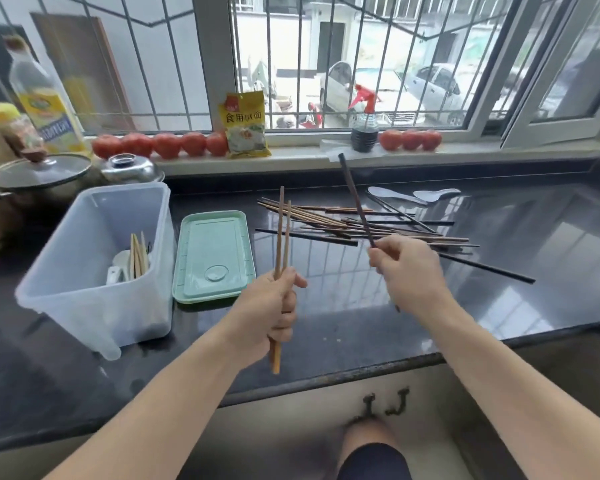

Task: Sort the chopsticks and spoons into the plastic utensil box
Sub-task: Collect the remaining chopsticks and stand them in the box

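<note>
Gripping light chopsticks (282,233) — left hand (274,306) fingers (288,315) curled round.

Home kitchen: countertop (326,323), pot lids (39,169)

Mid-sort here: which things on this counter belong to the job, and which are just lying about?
Job:
plastic utensil box
green lid
light chopsticks in left hand
dark chopstick in right hand
chopstick pile
white spoons

Lying about:
tomatoes
oil bottle
spray bottle
yellow packet
pot lids
</note>
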`<state>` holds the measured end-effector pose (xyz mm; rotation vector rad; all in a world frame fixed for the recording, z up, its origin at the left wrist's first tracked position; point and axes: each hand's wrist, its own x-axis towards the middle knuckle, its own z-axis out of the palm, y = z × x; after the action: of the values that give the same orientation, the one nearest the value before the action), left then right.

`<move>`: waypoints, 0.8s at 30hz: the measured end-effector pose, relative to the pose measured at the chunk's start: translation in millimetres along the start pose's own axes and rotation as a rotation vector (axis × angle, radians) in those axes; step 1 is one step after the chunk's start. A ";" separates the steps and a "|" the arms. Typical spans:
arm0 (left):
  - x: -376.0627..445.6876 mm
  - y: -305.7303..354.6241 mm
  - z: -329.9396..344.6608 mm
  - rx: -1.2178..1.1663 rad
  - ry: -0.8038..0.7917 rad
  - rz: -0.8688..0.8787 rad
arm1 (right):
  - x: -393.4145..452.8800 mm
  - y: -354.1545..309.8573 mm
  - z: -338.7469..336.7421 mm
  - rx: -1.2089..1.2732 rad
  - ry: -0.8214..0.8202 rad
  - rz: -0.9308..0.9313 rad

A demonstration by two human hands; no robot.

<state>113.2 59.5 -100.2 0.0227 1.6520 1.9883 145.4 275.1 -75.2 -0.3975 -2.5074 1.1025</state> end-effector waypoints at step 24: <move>111.1 -23.3 67.1 -0.231 0.001 -0.002 | 90.1 235.3 -91.6 -0.894 0.085 0.003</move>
<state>51.6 168.7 -141.2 -0.0653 1.4131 2.1649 130.4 523.7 -174.4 -0.6490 -2.7795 -0.1079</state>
